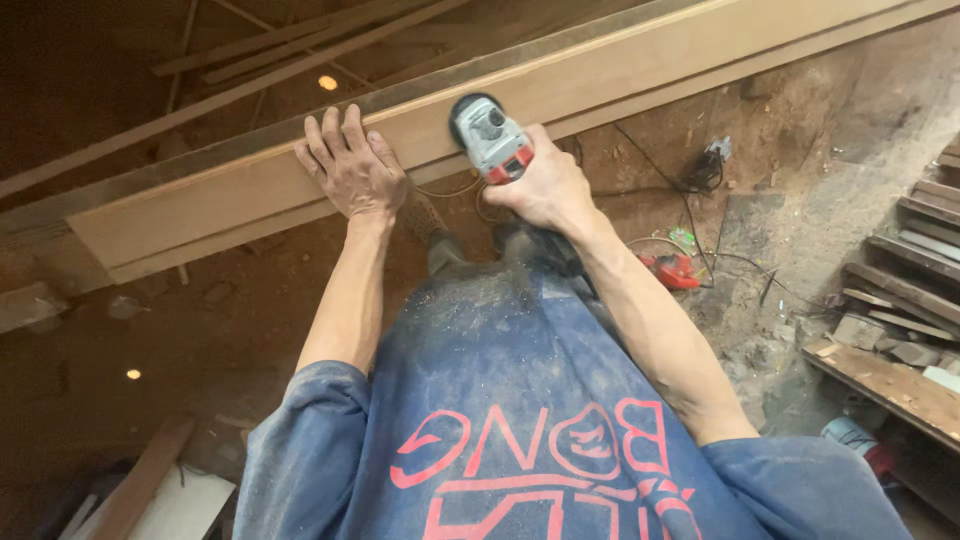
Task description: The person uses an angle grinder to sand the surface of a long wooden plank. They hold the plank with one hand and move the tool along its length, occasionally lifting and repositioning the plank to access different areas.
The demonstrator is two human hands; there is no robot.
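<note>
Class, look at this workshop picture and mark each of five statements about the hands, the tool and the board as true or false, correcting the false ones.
1. The left hand lies flat on the long wooden board. True.
2. The right hand grips a grey and red power tool. True.
3. The power tool is lying on the ground. False: it is held up against the board.
4. Both hands hold the tool. False: only the right hand does; the left presses on the board.
5. The person wears a green shirt. False: the blue shirt has red lettering.
</note>
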